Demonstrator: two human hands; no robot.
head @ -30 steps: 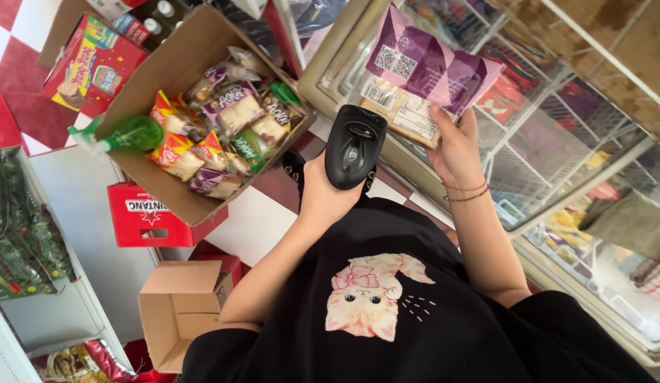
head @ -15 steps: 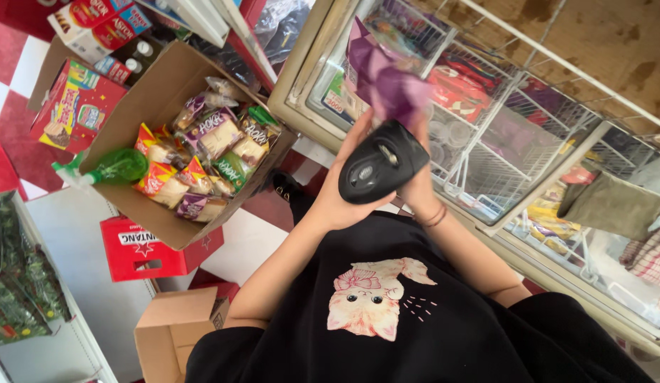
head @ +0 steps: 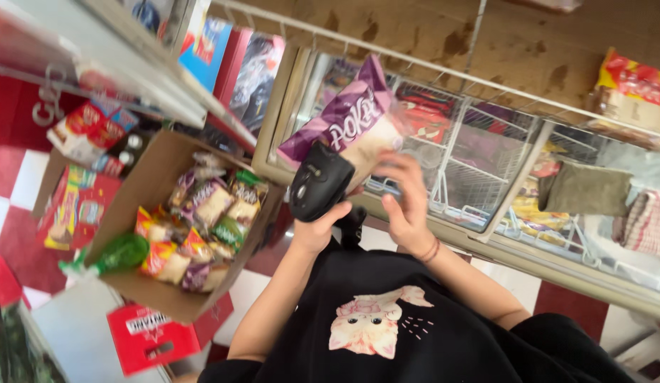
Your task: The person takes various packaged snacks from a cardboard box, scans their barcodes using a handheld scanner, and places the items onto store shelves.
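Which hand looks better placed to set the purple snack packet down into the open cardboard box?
Probably the right hand: it already holds the purple snack packet. The left hand sits nearer the cardboard box but is wrapped around the black handheld scanner, so it is not free.

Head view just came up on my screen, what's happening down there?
A person in a black shirt holds a black handheld scanner in the left hand and a purple snack bag in the right hand, the two close together above a chest freezer. To the left sits an open cardboard box packed with snack packets.
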